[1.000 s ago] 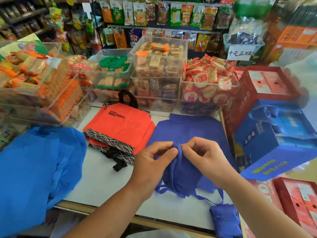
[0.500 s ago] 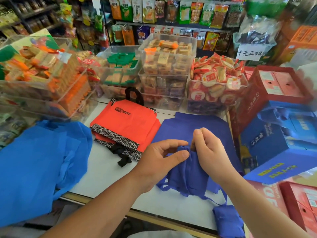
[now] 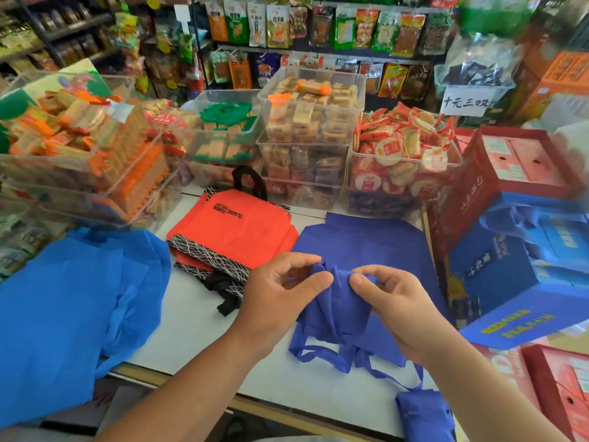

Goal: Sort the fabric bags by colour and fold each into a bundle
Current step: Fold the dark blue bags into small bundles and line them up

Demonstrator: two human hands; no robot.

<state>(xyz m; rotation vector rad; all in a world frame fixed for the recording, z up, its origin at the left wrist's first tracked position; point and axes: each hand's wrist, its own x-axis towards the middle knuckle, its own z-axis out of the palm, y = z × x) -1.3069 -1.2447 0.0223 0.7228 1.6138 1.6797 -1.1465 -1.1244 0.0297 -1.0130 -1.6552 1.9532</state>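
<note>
Dark blue fabric bag (image 3: 338, 307): one, held gathered between both hands over the white table (image 3: 197, 339). Its long axis is laid from the fingertips back toward the person. The bunched edge is pointed away, at the fingertips, and the strap handles (image 3: 318, 354) are trailed on the tabletop at the near end.

Left hand (image 3: 277, 295): thumb and forefinger are closed in a pinch on the bunched edge, with the other fingers loosely curled behind.

Right hand (image 3: 398, 307): thumb and curled fingers are pinched on the same edge, just beside the left thumb.

Flat dark blue bag (image 3: 366, 240): at least one, spread on the table beyond and beneath the fingertips.

Folded dark blue bundle (image 3: 424, 413): one, placed near the table edge, behind the right wrist.

Orange-red bags (image 3: 236, 231): a stack with patterned trim and black handles, set beyond and left of the left fingers. Several layers are seen, but an exact count cannot be told.

Light blue bags (image 3: 63, 314): a loose heap well left of the left hand, number not countable.

Blue gift box (image 3: 526, 282): one, stood to the right of the right fingers.
</note>
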